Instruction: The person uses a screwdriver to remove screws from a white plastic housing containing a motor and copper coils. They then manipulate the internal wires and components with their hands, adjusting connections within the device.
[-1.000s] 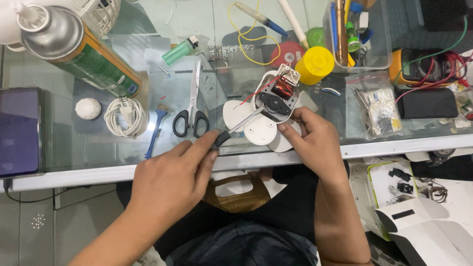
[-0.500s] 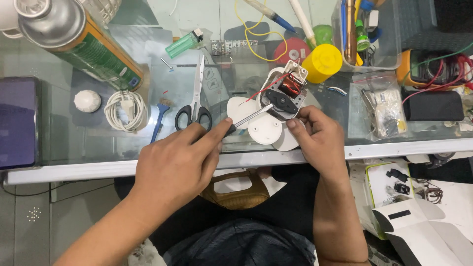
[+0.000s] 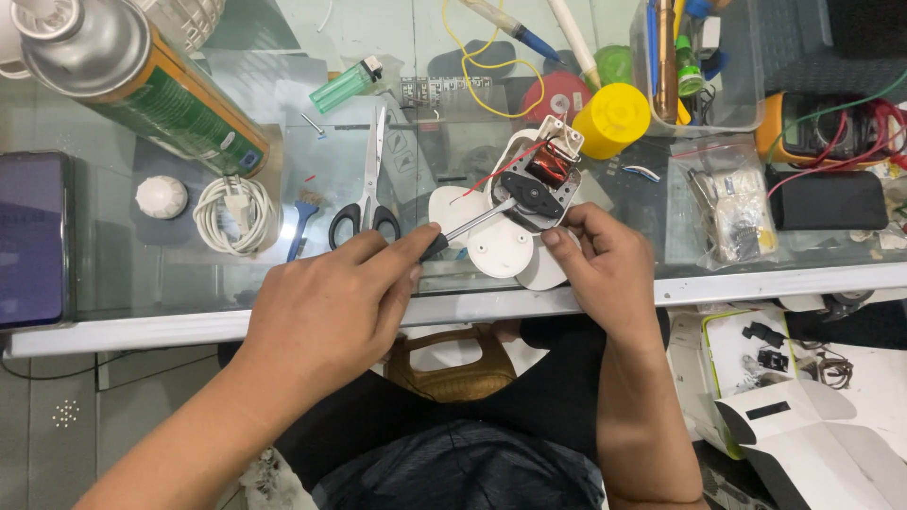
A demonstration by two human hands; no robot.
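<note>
While the left hand (image 3: 326, 307) is closed around the dark handle of a screwdriver (image 3: 468, 225), most of that handle is hidden inside the fist, and only the metal shaft is seen running up and to the right. Its tip is laid against the opened white device (image 3: 537, 175), where a black part, a small copper coil and red wires are exposed; the exact point of contact is hard to make out. The device is held near the front edge of the glass desk (image 3: 142, 326) by the right hand (image 3: 600, 264), whose fingers are curled around its lower right side, so that side is covered. Two round white covers (image 3: 499, 250) are seen just below the device, partly overlapped by it and by the right thumb.

Black-handled scissors (image 3: 370, 194) are laid to the left of the device, with a coiled white cable (image 3: 231, 215) and a small white round cap (image 3: 162, 196) further left. A spray can (image 3: 132, 80) is cut off at the upper left corner, and a dark phone (image 3: 33, 236) is cut off at the left edge. Behind the device a yellow cap (image 3: 612, 120) and a green lighter (image 3: 347, 83) are seen. A clear bag of small parts (image 3: 727, 208) lies to the right, its contents too blurred to tell.
</note>
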